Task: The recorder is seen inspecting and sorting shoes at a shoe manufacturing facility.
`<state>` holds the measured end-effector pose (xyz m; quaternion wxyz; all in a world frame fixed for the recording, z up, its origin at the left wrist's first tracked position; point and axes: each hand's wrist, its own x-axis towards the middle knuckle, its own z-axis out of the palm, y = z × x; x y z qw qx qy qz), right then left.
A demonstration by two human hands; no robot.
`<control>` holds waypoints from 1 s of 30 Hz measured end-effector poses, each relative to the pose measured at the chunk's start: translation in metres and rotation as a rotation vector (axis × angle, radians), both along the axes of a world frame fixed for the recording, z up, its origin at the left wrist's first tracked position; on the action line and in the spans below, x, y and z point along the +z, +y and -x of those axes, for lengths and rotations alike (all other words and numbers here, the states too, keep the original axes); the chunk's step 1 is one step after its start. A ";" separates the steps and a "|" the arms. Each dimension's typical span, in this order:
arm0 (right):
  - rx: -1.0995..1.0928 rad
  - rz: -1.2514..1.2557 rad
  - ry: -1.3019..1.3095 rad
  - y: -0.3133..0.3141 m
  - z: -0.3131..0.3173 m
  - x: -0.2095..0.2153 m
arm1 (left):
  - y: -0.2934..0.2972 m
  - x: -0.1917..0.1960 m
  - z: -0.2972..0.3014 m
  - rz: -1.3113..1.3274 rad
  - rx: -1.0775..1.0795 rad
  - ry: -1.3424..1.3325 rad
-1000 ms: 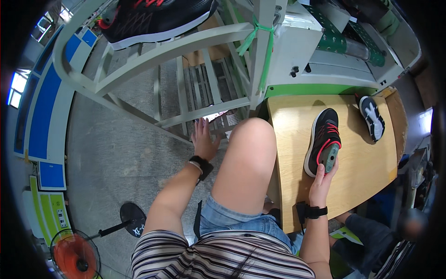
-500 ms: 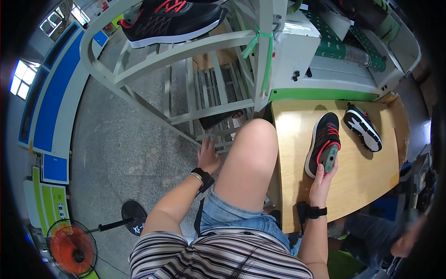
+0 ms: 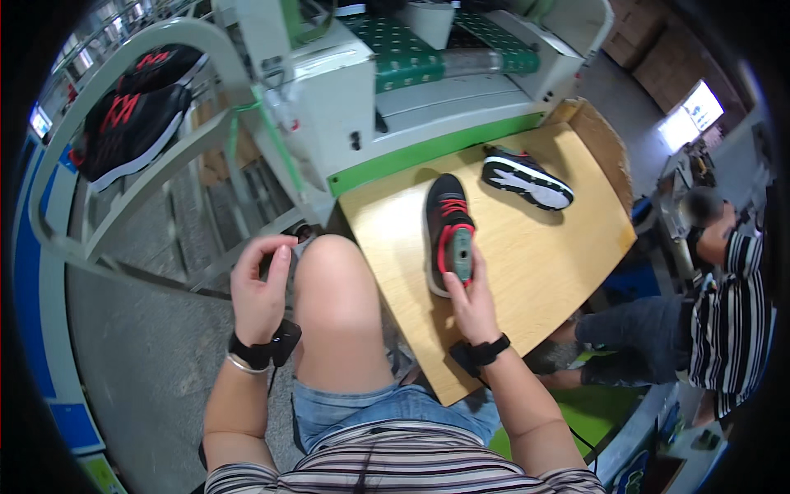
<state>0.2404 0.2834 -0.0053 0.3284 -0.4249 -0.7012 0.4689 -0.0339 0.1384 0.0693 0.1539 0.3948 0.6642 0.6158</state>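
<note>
My right hand (image 3: 475,303) is closed around the heel of a black sneaker (image 3: 437,222) with red laces and a red collar. The sneaker rests upright on a wooden table (image 3: 374,255), toe pointing away from me. A green shoe last (image 3: 462,251) fills its opening. Beyond it to the right, a second black sneaker (image 3: 527,179) lies on its side, its white-and-black sole toward me. My left hand (image 3: 262,284) is raised beside my left knee, thumb and curved fingers apart, with nothing visible between them.
A grey metal rack (image 3: 148,222) at the left carries black sneakers (image 3: 136,123) with red laces. Behind the table stands a machine (image 3: 329,90) with a green dotted conveyor belt (image 3: 403,62). Cardboard (image 3: 599,140) edges the table's far right. Another person (image 3: 732,321) in stripes is at the right.
My view has swung to the right. My left hand has come up from low beside the rack to beside my knee. My right hand keeps its hold on the sneaker.
</note>
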 end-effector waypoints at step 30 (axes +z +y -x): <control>-0.060 -0.707 -1.120 0.068 -0.176 0.042 | 0.126 -0.073 -0.152 0.215 -0.286 0.157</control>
